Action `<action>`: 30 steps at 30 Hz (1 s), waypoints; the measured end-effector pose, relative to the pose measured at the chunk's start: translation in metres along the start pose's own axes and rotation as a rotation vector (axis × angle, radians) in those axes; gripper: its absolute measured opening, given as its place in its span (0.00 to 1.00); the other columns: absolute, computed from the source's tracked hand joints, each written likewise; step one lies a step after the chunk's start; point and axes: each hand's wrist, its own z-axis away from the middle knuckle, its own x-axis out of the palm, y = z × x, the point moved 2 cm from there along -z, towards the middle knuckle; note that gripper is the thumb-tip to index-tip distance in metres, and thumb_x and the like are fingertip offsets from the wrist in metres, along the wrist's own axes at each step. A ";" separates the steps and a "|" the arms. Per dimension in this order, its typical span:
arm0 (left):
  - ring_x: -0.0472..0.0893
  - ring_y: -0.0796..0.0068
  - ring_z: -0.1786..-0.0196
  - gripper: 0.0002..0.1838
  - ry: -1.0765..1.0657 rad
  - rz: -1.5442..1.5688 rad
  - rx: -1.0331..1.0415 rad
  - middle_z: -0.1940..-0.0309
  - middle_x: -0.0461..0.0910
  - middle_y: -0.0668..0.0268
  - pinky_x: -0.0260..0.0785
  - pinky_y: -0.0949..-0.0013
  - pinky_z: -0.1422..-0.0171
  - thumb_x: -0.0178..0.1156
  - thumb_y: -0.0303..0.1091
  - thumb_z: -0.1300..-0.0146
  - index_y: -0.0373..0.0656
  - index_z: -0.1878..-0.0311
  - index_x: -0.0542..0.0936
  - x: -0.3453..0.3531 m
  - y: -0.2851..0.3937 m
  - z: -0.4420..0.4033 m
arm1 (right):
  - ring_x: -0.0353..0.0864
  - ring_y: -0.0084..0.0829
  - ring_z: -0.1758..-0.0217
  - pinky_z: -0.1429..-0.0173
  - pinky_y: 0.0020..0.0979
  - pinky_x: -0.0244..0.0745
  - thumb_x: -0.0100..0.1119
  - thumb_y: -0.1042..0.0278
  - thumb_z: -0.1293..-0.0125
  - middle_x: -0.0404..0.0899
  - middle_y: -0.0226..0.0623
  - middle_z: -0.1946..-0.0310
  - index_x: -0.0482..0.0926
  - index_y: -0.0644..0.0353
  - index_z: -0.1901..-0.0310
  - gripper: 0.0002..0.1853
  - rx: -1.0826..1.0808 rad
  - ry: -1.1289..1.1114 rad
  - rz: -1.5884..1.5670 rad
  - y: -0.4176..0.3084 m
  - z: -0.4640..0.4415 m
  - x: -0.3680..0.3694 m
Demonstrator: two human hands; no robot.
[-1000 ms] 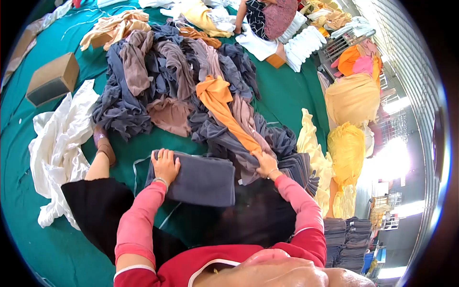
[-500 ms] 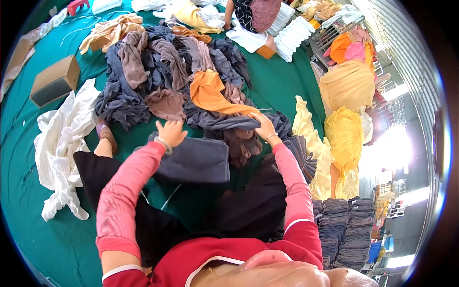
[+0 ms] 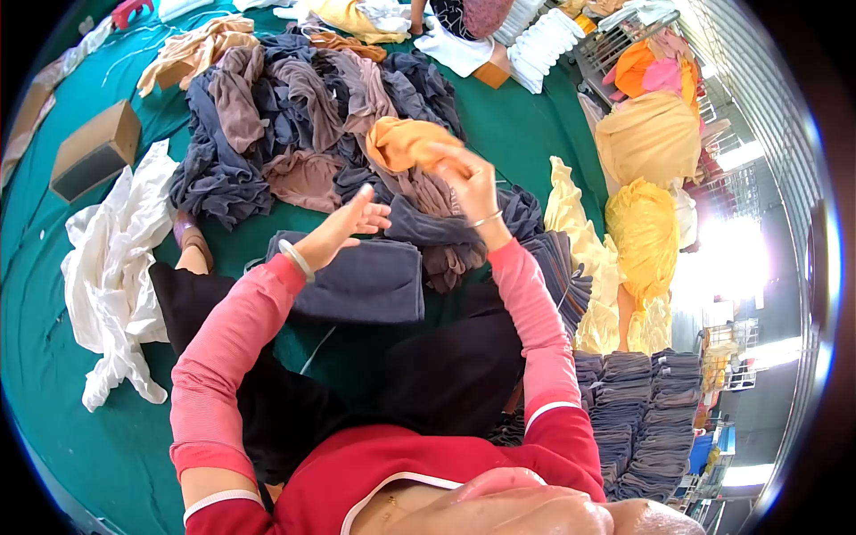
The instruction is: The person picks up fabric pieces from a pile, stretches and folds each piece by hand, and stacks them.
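Note:
My right hand point(image 3: 468, 185) is closed on the orange cloth point(image 3: 403, 144), whose bunched part hangs over the pile of grey and mauve cloths point(image 3: 316, 98). Above the folded dark grey cloth point(image 3: 361, 281) my left hand point(image 3: 346, 227) is raised with its fingers apart and nothing in it. The folded cloth lies flat on the green floor sheet point(image 3: 526, 134) in front of my body. Just right of it, a mauve and grey cloth point(image 3: 450, 263) hangs below my right hand.
White cloth point(image 3: 111, 267) and a cardboard box point(image 3: 95, 150) are at the left. Yellow cloths point(image 3: 575, 250) lie at the right, above stacks of folded dark cloths point(image 3: 624, 419). Part of another person point(image 3: 486, 16) shows at the top, beside white stacks point(image 3: 544, 49).
My left hand has left the folded grey cloth and moved up and right, opening. My right hand has risen with the orange cloth, which is now bunched up rather than stretched out.

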 end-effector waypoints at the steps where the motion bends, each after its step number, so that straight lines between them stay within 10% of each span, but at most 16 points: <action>1: 0.74 0.69 0.45 0.36 -0.058 0.206 -0.047 0.44 0.73 0.62 0.62 0.60 0.39 0.35 0.65 0.35 0.45 0.40 0.70 -0.004 -0.003 -0.007 | 0.79 0.21 0.59 0.52 0.24 0.73 0.57 0.80 0.43 0.82 0.35 0.60 0.81 0.64 0.56 0.12 -0.031 -0.114 -0.021 -0.037 0.008 0.015; 7: 0.77 0.61 0.48 0.32 -0.171 0.823 0.138 0.39 0.69 0.58 0.72 0.65 0.47 0.42 0.56 0.32 0.38 0.38 0.65 -0.014 0.014 -0.014 | 0.77 0.30 0.52 0.47 0.27 0.69 0.61 0.71 0.41 0.80 0.35 0.57 0.81 0.60 0.53 0.14 -0.072 -1.166 -0.310 -0.120 0.067 0.047; 11: 0.70 0.64 0.39 0.25 -0.114 0.630 0.251 0.37 0.67 0.60 0.65 0.63 0.40 0.49 0.39 0.34 0.41 0.36 0.63 -0.006 0.035 0.009 | 0.75 0.32 0.47 0.41 0.31 0.66 0.60 0.68 0.40 0.78 0.36 0.55 0.79 0.62 0.52 0.14 0.042 -0.907 -0.210 -0.059 0.072 0.037; 12: 0.72 0.67 0.42 0.25 -0.106 0.600 0.264 0.41 0.70 0.61 0.66 0.65 0.43 0.50 0.39 0.34 0.41 0.37 0.64 0.001 0.035 0.012 | 0.74 0.29 0.46 0.40 0.32 0.66 0.57 0.64 0.36 0.78 0.34 0.55 0.77 0.63 0.51 0.15 0.377 -0.715 -0.275 -0.046 0.072 0.034; 15: 0.72 0.85 0.64 0.18 -0.185 0.310 0.274 0.65 0.74 0.72 0.65 0.79 0.60 0.56 0.44 0.36 0.41 0.51 0.73 0.017 0.037 0.028 | 0.72 0.25 0.45 0.39 0.29 0.64 0.52 0.59 0.33 0.74 0.35 0.49 0.67 0.61 0.41 0.23 0.387 -0.255 -0.472 -0.024 0.065 0.032; 19: 0.72 0.86 0.59 0.15 0.000 -0.034 0.414 0.61 0.74 0.71 0.65 0.80 0.57 0.54 0.44 0.34 0.41 0.55 0.73 0.028 0.021 0.016 | 0.73 0.22 0.49 0.43 0.23 0.66 0.55 0.63 0.34 0.73 0.34 0.49 0.65 0.63 0.40 0.23 0.437 -0.247 -0.598 -0.023 0.071 0.044; 24: 0.73 0.83 0.54 0.14 0.106 0.022 0.587 0.56 0.74 0.71 0.66 0.76 0.49 0.54 0.36 0.34 0.38 0.50 0.73 0.028 0.024 0.010 | 0.59 0.12 0.74 0.69 0.17 0.56 0.52 0.66 0.32 0.63 0.18 0.76 0.73 0.60 0.63 0.06 0.407 -0.188 -0.561 -0.019 0.066 0.038; 30: 0.77 0.82 0.56 0.15 0.085 0.181 0.434 0.57 0.78 0.68 0.68 0.77 0.51 0.57 0.32 0.37 0.35 0.50 0.74 0.026 0.025 0.014 | 0.68 0.13 0.64 0.57 0.18 0.65 0.51 0.68 0.33 0.71 0.21 0.69 0.74 0.59 0.62 0.05 0.393 -0.181 -0.615 -0.019 0.070 0.039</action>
